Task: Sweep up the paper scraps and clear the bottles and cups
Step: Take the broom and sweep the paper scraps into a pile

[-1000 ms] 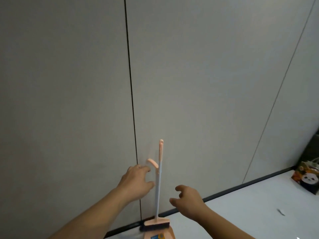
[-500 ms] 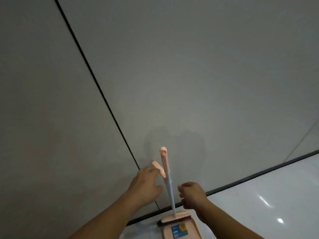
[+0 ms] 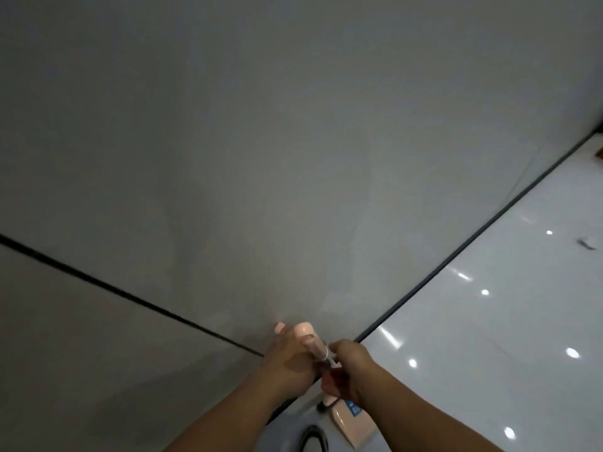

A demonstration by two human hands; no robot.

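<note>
At the lower edge the pink dustpan (image 3: 350,425) stands on the shiny white floor (image 3: 489,337), close against the wall (image 3: 293,125). It carries a small blue label, and just beside it a dark curved thing lies on the floor, which I cannot identify. Above the pan the two forearms come in and meet at the handles.

The right hand (image 3: 347,373) is curled around the pale shaft of the broom (image 3: 308,336), below its pink top. The left hand (image 3: 288,360) is closed around the second pink handle, whose tip shows above the knuckles; it touches the broom top also. I judge that this second handle belongs to the dustpan, but the hands hide the join.

The step in hand seems to be taking the broom and pan away from the wall. To do it well, each hand should hold only its own handle, and the broom should be pulled free upward before the pan is lifted, so that the two parts do not jam or fall.

The broom is thin and light, with a pale shaft and a rounded pink end; its bristles are hidden here.

Farther on the floor, to the right, lies one small dark scrap (image 3: 586,243). No bottles or cups are in view.
</note>
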